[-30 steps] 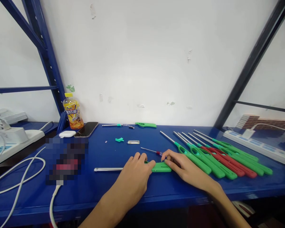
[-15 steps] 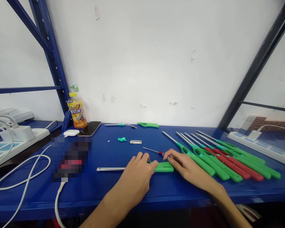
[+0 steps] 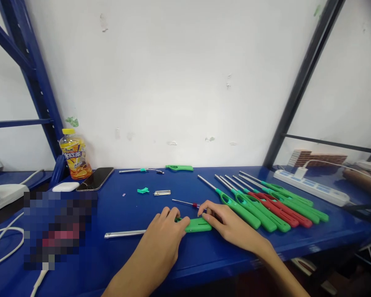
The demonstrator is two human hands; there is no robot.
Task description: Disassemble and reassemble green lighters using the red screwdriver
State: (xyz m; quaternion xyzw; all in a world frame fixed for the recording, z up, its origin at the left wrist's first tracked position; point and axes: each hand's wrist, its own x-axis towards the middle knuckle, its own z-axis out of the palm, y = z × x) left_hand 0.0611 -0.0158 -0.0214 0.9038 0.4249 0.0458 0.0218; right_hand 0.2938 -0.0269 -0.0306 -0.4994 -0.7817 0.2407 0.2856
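Observation:
A long-nosed utility lighter with a green handle (image 3: 199, 225) lies along the desk, its silver barrel (image 3: 125, 234) pointing left. My left hand (image 3: 163, 233) is closed over its middle and hides the trigger area. At the handle's right end, my right hand (image 3: 227, 222) has thumb and fingers curled against it. Just behind that hand lies a screwdriver (image 3: 185, 203) with a red handle, partly covered by the fingers. Farther back are a teal plastic piece (image 3: 143, 190), a small clear tube (image 3: 162, 193), a metal rod with wires (image 3: 136, 170) and a green casing (image 3: 179, 168).
Several green and red lighters (image 3: 266, 206) lie in a row at right, beside a power strip (image 3: 311, 187). At left are a drink bottle (image 3: 76, 156), a phone (image 3: 95, 179), a white case (image 3: 65, 187) and a blurred-out item (image 3: 60, 231) with a cable. A wall stands behind.
The view has turned to the right, so everything sits farther left in the picture. Both hands remain at the same green lighter, with little visible difference in their hold.

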